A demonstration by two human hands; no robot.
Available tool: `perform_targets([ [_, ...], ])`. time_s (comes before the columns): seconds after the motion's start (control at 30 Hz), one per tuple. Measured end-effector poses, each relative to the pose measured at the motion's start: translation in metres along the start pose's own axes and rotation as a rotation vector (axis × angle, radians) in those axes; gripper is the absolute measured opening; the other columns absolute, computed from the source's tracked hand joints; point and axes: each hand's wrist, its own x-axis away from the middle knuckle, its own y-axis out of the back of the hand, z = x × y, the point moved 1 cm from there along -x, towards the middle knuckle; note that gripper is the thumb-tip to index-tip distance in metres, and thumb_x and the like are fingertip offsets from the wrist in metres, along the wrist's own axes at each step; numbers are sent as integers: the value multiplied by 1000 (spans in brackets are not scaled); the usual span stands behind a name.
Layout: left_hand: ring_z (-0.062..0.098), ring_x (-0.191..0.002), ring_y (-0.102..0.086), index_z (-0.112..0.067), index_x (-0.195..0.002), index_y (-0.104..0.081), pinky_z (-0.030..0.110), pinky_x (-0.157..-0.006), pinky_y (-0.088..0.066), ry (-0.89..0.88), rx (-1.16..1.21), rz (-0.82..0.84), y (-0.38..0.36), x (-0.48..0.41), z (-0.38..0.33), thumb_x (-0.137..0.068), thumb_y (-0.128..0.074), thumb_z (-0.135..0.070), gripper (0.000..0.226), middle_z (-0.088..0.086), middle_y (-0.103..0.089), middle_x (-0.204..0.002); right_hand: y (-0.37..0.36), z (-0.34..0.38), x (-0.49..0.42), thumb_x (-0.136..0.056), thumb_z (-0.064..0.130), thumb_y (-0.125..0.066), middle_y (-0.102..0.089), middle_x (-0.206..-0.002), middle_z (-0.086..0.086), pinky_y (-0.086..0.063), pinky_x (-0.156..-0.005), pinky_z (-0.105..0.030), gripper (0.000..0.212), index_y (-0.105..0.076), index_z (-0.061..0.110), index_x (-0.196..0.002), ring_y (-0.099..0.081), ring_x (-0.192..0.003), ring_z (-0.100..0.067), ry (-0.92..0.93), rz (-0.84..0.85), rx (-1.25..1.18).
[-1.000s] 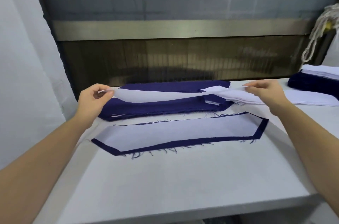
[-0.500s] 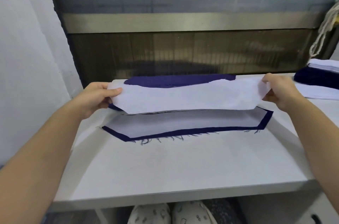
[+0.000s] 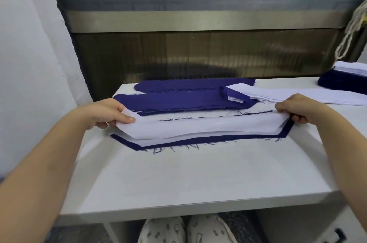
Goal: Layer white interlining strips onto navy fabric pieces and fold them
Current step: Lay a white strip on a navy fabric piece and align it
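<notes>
1. Two hands share one long white interlining strip point(image 3: 208, 125). At centre left of the frame the left hand point(image 3: 108, 114) pinches its left end, thumb on top. At centre right the right hand point(image 3: 297, 108) pinches the other end with curled fingers.
2. The strip hangs low over the flat navy fabric piece with angled ends point(image 3: 198, 141) in mid-frame and sags a little along its near edge. Whether it touches anywhere cannot be told. A lower white layer point(image 3: 143, 142) already lies on the navy piece, with a navy border showing along the near side.
3. Done well, the step likely means holding the strip taut, matching its angled ends to those below, and lowering both ends together so the navy margin stays even. Such light material could drift or wrinkle if one end is let go first.
4. The work lies on a white tabletop point(image 3: 178, 173). Behind it sit a stack of long navy pieces point(image 3: 178, 99) and, to the right, a loose pile of white strips point(image 3: 297, 96). A navy-and-white bundle point(image 3: 341, 81) sits at the upper right.
5. A brushed metal band point(image 3: 198, 21) crosses the upper frame above a dark ribbed panel. A pale wall point(image 3: 29, 44) fills the left, a cream cord point(image 3: 349, 30) hangs at the upper right, and patterned slippers point(image 3: 188, 230) show at the bottom edge.
</notes>
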Motion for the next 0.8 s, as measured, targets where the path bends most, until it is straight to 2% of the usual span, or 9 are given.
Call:
perform_targets([
  [0.13,14,-56,-33,-5,-84,-65,16,-38,-25,-9,-50,18,-2,3,-3,-83,-70,-26,22,3,-45,-63,0,-2,-1,-85,6,-55,-34,-42,-2,-22,-33,-14,24,-41,7,-65,-28,-41,-18,25,5,28],
  [0.3,13,-50,-33,-1,-98,-69,15,-36,-25,-11,-30,63,0,3,-3,-82,-71,-24,28,5,-50,-66,2,-4,-4,-86,6,-61,-43,-47,-8,-24,-35,-18,16,-56,-1,-73,-31,-43,-19,55,40,26],
  [0.4,11,-47,-32,4,-97,-67,17,-37,-25,-10,-35,111,2,4,-1,-81,-71,-25,34,4,-49,-60,3,-5,-4,-84,8,-66,-41,-37,-5,-24,-32,-17,14,-63,-5,-81,-30,-39,-18,73,43,20],
  [0.5,10,-45,-28,6,-93,-62,17,-38,-23,-27,-3,178,6,5,-1,-79,-71,-26,36,4,-45,-56,5,-6,-5,-86,7,-65,-41,-36,-3,-25,-31,-16,13,-65,-7,-87,-30,-39,-17,74,45,-2],
  [0.67,8,-39,-27,3,-103,-65,16,-36,-22,-2,-31,242,4,7,-1,-83,-69,-21,32,0,-46,-50,3,-9,-6,-81,10,-72,-45,-39,-3,-27,-33,-16,14,-66,-3,-81,-32,-34,-15,82,70,13],
  [0.8,10,-42,-29,-6,-97,-70,17,-38,-23,5,-67,207,2,5,0,-82,-70,-23,22,1,-47,-55,3,-10,-6,-77,18,-78,-50,-47,-6,-31,-34,-17,23,-64,0,-74,-36,-39,-17,99,70,16],
])
